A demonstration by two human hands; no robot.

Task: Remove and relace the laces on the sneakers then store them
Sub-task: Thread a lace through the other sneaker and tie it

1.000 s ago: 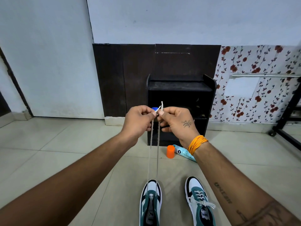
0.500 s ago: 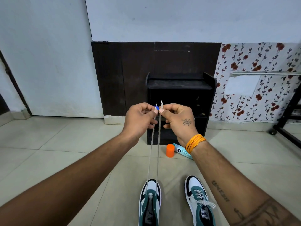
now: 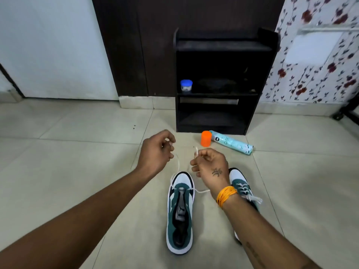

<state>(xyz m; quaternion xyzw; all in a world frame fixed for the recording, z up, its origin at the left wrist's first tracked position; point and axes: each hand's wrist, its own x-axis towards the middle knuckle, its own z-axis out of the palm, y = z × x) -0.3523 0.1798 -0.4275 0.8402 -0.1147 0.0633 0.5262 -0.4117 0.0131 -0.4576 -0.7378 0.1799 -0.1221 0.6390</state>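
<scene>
Two green, white and black sneakers stand on the tiled floor. The left sneaker (image 3: 180, 214) has a white lace (image 3: 178, 167) through only its lowest eyelets, both ends trailing up toward my hands. My left hand (image 3: 156, 150) hovers above its toe with curled fingers, the left lace strand at its fingertips. My right hand (image 3: 210, 165) pinches the other lace end, whose tip sticks up above the fingers. The right sneaker (image 3: 243, 189) is fully laced and partly hidden behind my right wrist.
A black shoe rack (image 3: 223, 45) stands against the dark wall panel, with a small blue-lidded jar (image 3: 186, 85) on its shelf. A light blue bottle with an orange cap (image 3: 229, 141) lies on the floor in front of the rack. A black wheeled stand (image 3: 347, 111) is at the right edge.
Both hands have dropped from in front of the rack to just above the left sneaker's toe and moved apart. The taut lace has gone slack. The view has tilted down.
</scene>
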